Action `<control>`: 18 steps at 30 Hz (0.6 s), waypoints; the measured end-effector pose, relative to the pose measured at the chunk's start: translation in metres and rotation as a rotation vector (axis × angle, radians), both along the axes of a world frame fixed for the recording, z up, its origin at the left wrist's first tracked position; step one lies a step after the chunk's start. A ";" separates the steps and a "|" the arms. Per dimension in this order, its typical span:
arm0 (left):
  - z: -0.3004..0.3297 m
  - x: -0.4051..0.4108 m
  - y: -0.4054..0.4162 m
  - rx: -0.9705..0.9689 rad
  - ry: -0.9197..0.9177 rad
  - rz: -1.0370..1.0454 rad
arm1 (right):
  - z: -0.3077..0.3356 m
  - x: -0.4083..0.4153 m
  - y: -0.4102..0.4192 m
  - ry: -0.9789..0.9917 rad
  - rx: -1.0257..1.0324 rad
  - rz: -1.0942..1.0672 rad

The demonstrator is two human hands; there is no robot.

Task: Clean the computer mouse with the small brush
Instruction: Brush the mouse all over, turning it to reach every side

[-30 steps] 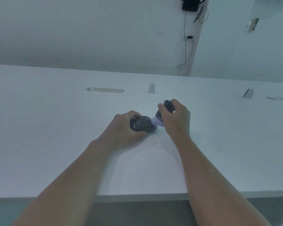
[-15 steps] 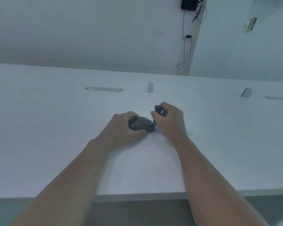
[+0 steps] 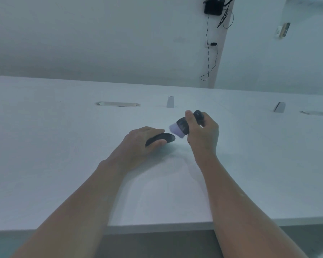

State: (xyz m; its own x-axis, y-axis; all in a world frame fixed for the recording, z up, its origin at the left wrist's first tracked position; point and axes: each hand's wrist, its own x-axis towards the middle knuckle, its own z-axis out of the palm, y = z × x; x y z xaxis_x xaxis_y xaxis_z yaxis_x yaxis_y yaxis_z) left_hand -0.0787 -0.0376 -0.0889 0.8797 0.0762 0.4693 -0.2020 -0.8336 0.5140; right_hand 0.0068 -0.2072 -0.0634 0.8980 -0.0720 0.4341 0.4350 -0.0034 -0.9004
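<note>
Gripping mouse (image 3: 161,138) left hand (image 3: 138,144); right hand (image 3: 203,135) clutching brush (image 3: 182,126), seemingly just clear

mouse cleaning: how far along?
Done: both items are gripped. In hand: the left hand pins the dark computer mouse to the white table; the right hand holds the small black brush with pale bristles just above it. Left: more strokes; cleanliness can't be judged.

At frame centre, a left hand (image 3: 138,141) presses a dark computer mouse (image 3: 163,138) onto a white table (image 3: 54,155). Just right, the right hand (image 3: 202,134) grips a small brush (image 3: 183,125), pale bristles above the mouse.
</note>
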 end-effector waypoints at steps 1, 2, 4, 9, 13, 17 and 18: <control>0.001 0.000 0.001 -0.013 0.004 -0.013 | -0.001 0.000 0.001 -0.016 0.005 0.049; 0.002 -0.002 0.000 -0.008 0.004 -0.032 | -0.002 -0.001 0.003 -0.040 -0.056 0.069; 0.003 -0.002 -0.001 0.016 -0.010 -0.047 | -0.007 -0.002 0.003 -0.079 -0.237 0.008; -0.001 0.002 0.003 0.018 -0.002 -0.019 | -0.005 0.000 0.000 -0.086 -0.141 -0.050; -0.001 0.003 0.003 0.043 -0.013 -0.006 | -0.008 -0.004 0.003 -0.080 -0.251 -0.022; 0.000 0.001 0.002 0.010 -0.035 -0.027 | -0.003 -0.001 0.000 -0.059 -0.111 0.006; 0.001 -0.001 0.001 0.023 -0.057 -0.048 | -0.003 -0.001 0.001 -0.051 -0.113 0.036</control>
State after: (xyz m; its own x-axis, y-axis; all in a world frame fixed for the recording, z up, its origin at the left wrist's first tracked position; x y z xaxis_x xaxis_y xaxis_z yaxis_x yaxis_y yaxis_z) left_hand -0.0793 -0.0370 -0.0881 0.8538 0.0230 0.5202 -0.2706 -0.8338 0.4811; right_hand 0.0057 -0.2064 -0.0668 0.8755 0.0116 0.4831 0.4822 -0.0868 -0.8718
